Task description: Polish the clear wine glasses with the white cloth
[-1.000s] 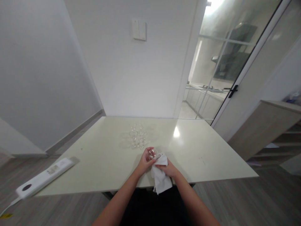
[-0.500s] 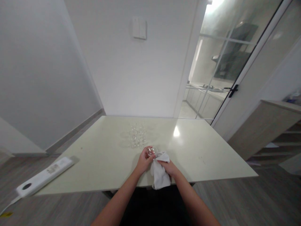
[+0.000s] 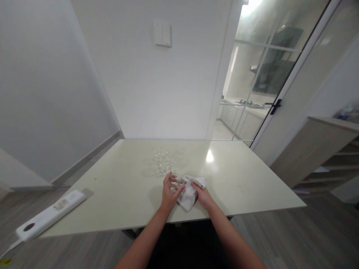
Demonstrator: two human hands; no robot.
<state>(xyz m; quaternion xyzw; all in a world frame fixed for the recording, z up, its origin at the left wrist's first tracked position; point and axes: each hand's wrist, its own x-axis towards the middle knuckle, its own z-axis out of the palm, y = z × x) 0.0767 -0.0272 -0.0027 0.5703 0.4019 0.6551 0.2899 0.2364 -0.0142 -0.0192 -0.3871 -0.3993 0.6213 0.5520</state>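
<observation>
My left hand [image 3: 169, 189] is over the near middle of the pale table [image 3: 117, 194], thumb and fingers curled round a small clear glass [image 3: 179, 184] that is hard to make out. My right hand [image 3: 203, 196] grips a white cloth [image 3: 189, 192] and presses it against that glass. The cloth is bunched on the tabletop between the two hands. Just beyond my left fingers stands a cluster of several small clear glasses [image 3: 162, 161].
A long white box [image 3: 46, 218] lies off the table's left corner. A sliding glass door [image 3: 269, 82] with a black handle stands at the back right. A wooden shelf unit [image 3: 316, 149] is at the right. A wall switch [image 3: 162, 33] is above the table.
The cloth hung over the near table edge; now it is bunched on the tabletop. Both hands have moved a little forward and down, and my left fingers have spread somewhat.
</observation>
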